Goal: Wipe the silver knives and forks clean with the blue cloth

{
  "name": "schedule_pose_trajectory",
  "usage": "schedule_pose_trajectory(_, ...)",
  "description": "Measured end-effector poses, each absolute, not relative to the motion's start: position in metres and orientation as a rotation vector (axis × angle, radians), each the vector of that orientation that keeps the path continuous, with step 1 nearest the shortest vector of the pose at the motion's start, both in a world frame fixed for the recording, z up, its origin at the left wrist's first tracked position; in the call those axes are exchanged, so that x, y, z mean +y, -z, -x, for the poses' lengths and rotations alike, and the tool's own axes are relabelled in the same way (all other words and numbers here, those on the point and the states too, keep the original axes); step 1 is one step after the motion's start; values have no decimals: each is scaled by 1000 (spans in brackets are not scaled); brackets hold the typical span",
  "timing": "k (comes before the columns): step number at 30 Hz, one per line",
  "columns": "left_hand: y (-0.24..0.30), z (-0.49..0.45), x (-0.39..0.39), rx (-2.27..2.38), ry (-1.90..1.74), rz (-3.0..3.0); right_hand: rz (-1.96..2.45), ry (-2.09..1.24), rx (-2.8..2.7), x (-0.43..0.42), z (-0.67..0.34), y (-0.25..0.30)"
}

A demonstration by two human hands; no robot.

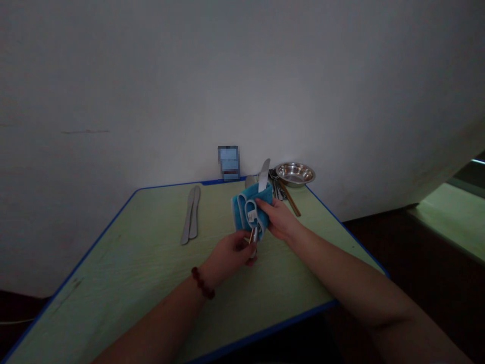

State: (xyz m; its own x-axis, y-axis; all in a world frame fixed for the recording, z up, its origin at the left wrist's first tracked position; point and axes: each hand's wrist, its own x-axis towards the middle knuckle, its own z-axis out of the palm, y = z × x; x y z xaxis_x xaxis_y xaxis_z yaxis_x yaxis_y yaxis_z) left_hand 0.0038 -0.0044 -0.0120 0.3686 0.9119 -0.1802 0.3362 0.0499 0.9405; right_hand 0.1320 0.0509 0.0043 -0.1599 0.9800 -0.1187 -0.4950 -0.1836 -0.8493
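Observation:
A table knife [264, 174] is held above the table, its blade sticking up past a folded blue cloth [242, 206]. My right hand [278, 216] grips the cloth, which is wrapped around the middle of the knife. Lower down, my left hand [237, 248] is closed on the end of the knife's handle, just below the cloth. A red bead bracelet [202, 283] circles my left wrist. To the left, two more table knives [192, 215] lie side by side on the tabletop, their blades pointing away from me.
The pale green table [159, 283] has a blue edge and stands against a white wall. At its far right are a round metal bowl [295, 173], wooden chopsticks [291, 198] and several metal utensils [277, 188]. A phone-like device [229, 163] leans against the wall.

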Motion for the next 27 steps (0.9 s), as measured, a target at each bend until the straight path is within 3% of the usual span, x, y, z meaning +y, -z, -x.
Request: schedule_pose_trajectory(27, 7, -3, -6, 1189, -560, -1574, 863, -1500, -774, 62, -138, -6)
